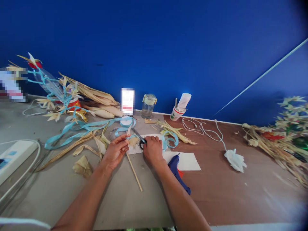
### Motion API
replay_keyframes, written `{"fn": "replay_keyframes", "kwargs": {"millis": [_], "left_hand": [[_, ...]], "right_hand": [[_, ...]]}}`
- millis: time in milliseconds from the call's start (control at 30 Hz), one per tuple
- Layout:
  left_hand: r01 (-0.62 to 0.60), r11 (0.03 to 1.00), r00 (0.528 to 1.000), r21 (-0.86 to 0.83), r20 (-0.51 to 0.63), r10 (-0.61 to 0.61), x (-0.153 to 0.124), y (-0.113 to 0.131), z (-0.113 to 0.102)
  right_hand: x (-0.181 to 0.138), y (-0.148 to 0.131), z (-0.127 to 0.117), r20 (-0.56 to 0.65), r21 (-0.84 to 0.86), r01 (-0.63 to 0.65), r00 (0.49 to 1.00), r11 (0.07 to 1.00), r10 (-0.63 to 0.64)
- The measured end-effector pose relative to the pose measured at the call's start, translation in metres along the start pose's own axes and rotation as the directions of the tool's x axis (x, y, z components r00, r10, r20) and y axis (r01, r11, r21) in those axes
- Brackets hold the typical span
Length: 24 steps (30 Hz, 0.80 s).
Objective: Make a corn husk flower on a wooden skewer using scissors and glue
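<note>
Pinching stick (134, 173): left fingers (122, 138) | right fingers (150, 140): can't tell | grey-brown table (216, 195) | blue wall (154, 48)

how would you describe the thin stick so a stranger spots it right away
The table against the blue wall is grey on the left, brown on the right. Over the grey part, the thin stick slants from the left hand toward the near edge, between the two forearms. Straight and pale tan, it differs from the wrinkled, leafy husks to its left.
</note>
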State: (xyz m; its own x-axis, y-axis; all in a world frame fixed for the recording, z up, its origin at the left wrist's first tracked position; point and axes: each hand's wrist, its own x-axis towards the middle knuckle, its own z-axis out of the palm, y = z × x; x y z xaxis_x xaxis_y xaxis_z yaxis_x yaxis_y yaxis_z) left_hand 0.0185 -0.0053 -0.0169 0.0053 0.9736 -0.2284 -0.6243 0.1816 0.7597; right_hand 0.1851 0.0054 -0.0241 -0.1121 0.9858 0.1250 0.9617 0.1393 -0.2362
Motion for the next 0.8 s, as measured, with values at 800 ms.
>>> {"fn": "replay_keyframes", "kwargs": {"millis": [800], "left_hand": [[0.051, 0.999, 0.998, 0.020, 0.019, -0.051, -0.0034, -0.0032, 0.0039]], "right_hand": [[0.0016, 0.0050, -0.0048, -0.142, 0.042, -0.014, 0.990, 0.999, 0.019]]}}
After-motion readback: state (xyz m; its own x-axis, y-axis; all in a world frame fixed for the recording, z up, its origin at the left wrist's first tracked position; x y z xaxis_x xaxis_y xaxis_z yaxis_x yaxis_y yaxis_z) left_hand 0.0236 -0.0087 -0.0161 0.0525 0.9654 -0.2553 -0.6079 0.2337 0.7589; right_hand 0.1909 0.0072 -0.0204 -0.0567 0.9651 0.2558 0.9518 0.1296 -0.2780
